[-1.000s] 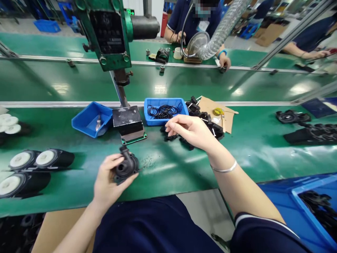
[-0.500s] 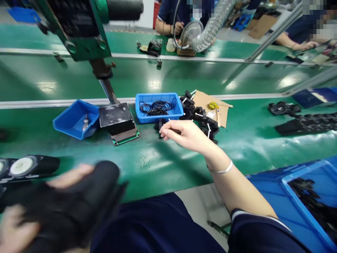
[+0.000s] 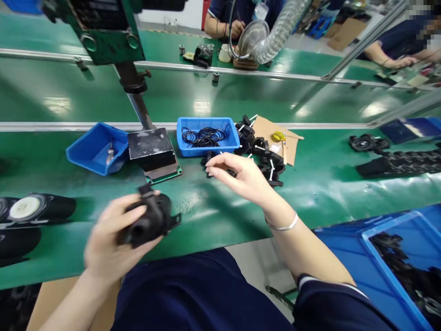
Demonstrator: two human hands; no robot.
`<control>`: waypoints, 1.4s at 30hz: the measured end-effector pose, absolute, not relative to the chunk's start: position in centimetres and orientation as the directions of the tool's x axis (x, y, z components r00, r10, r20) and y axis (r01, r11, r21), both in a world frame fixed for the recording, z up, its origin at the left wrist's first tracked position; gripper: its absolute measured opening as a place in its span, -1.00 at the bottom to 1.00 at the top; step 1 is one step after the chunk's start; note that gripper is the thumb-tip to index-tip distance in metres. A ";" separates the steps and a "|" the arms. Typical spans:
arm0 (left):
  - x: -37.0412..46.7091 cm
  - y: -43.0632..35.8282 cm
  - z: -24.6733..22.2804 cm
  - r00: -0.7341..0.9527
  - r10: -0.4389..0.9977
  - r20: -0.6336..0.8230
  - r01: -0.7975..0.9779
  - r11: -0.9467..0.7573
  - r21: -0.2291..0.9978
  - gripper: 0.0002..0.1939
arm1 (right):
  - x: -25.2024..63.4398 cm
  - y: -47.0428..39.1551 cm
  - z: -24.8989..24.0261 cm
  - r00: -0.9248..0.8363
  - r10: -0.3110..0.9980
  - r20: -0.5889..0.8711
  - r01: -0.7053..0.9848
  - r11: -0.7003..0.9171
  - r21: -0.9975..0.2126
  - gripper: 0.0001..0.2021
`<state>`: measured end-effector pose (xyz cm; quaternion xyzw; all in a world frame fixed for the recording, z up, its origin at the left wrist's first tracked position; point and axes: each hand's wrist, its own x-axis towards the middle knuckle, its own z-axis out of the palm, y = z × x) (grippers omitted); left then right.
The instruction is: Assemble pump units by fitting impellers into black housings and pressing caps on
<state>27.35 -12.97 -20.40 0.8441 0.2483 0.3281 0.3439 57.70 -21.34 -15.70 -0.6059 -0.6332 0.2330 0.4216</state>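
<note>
Black housing (image 3: 156,218), apparently unfinished, is gripped by the left hand (image 3: 108,234); unused rings (image 3: 206,138) lie in a blue bin (image 3: 195,152); whether the curled right hand (image 3: 243,177) holds anything, I cannot tell

Black part (image 3: 156,218): blurring, the left hand (image 3: 110,234) covering its left side.
Green machine (image 3: 108,48): running beyond the far edge.
Blue crate (image 3: 344,253): running off the right edge.
</note>
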 end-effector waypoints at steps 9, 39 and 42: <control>31.4 -14.3 -26.2 0.714 0.623 0.320 0.052 -0.503 0.863 -0.50 | 50.8 -21.5 -19.6 -0.320 0.921 0.221 0.654 0.383 -0.652 -0.34; 31.6 -15.0 -25.9 0.657 0.654 0.375 -0.018 -0.484 0.875 -0.55 | 48.6 -22.0 -22.1 -0.213 0.957 0.198 0.801 0.287 -0.526 -0.38; 31.6 -15.1 -26.0 0.661 0.657 0.363 -0.011 -0.475 0.880 -0.55 | 48.6 -22.0 -22.2 -0.211 0.956 0.205 0.805 0.289 -0.518 -0.38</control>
